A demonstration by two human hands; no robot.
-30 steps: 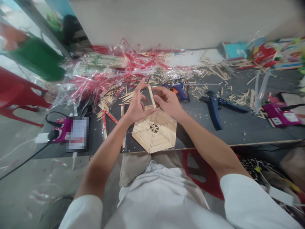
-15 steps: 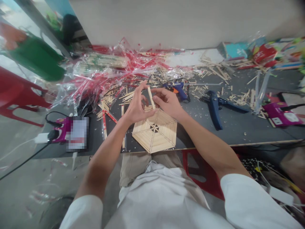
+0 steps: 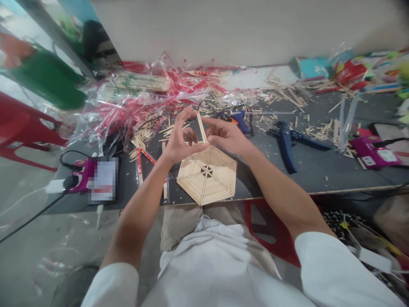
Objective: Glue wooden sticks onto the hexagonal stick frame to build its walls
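Observation:
A flat hexagon panel [image 3: 207, 175] built of thin wooden sticks lies at the near edge of the dark table [image 3: 313, 170]. Just above its far edge both hands meet around one short wooden stick [image 3: 201, 127], held nearly upright. My left hand [image 3: 179, 138] touches the stick's ends with thumb and forefinger, the other fingers curled. My right hand [image 3: 225, 134] pinches the same stick from the right side.
A blue glue gun [image 3: 236, 118] and blue cutting pliers [image 3: 289, 140] lie right of the hands. Loose stick offcuts and red-and-clear plastic wrappers [image 3: 143, 98] litter the back. A purple power strip [image 3: 81, 175] sits at left, another purple power strip [image 3: 375, 153] at right. Red stools stand around.
The hands shifted slightly, turning and adjusting the stick between the fingertips; the left thumb now reaches under the stick's lower end. The hexagon panel has not moved.

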